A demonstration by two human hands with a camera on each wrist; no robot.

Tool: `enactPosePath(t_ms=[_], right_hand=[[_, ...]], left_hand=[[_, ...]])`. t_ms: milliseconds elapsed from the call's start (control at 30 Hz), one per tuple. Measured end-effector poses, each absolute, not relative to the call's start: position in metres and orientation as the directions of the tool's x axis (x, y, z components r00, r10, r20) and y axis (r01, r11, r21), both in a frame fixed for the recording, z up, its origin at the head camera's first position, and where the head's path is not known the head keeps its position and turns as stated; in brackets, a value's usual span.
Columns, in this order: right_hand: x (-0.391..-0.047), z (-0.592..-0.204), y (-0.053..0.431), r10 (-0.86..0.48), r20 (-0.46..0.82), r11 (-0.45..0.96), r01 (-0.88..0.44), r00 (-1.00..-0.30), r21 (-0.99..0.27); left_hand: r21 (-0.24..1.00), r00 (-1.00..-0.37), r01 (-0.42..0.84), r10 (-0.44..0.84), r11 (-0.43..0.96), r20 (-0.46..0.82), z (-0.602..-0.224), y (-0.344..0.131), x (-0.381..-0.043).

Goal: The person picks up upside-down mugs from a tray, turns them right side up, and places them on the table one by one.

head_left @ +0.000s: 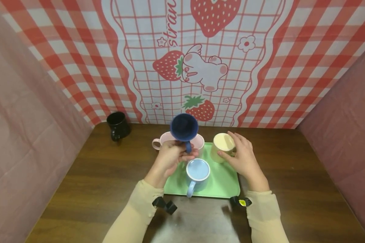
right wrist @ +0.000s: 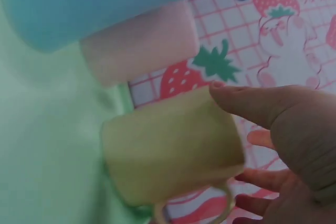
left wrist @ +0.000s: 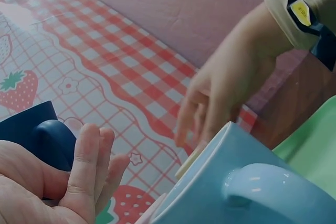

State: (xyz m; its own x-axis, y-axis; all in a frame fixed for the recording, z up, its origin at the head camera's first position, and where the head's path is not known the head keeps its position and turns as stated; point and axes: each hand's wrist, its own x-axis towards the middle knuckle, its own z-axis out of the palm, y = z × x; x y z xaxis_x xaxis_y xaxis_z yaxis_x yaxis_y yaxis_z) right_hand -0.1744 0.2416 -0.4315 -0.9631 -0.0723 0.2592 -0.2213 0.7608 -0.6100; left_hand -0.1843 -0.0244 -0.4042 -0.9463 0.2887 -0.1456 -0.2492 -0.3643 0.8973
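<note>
My left hand (head_left: 170, 157) holds a dark blue mug (head_left: 184, 127) by its handle, raised in front of two pink mugs (head_left: 199, 145), which it partly hides. The other fingers of that hand stretch out straight in the left wrist view. Around the yellow mug (head_left: 220, 152) at the tray's back right, my right hand (head_left: 243, 157) is spread, the thumb at the rim and the fingers on the handle side. These fingers look relaxed, and a gap shows between palm and mug. A light blue mug (head_left: 198, 173) stands upright on the green tray (head_left: 223, 185), handle toward me.
A black mug (head_left: 118, 126) stands at the back left of the brown wooden table (head_left: 94, 182). Behind the table hangs a red-and-white checked strawberry cloth (head_left: 246, 77). Pink curtains (head_left: 27, 135) close off both sides.
</note>
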Motion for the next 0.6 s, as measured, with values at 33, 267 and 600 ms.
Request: enactPosePath(t_ms=[33, 267, 600], right_hand=[[-0.173, -0.429, 0.239, -0.066, 0.284, 0.761, -0.232, -0.957, -0.606], [-0.161, -0.404, 0.21, -0.065, 0.525, 0.705, -0.411, -0.849, -0.578], [-0.138, -0.382, 0.165, -0.035, 0.564, 0.601, -0.468, -0.825, -0.647]], left_hand=[[0.897, -0.946, -0.25, 0.292, -0.365, -0.145, -0.404, -0.025, -0.184], [0.891, -0.939, -0.26, 0.311, -0.372, -0.144, -0.403, -0.023, -0.183], [0.894, -0.942, -0.253, 0.304, -0.371, -0.141, -0.402, -0.02, -0.181]])
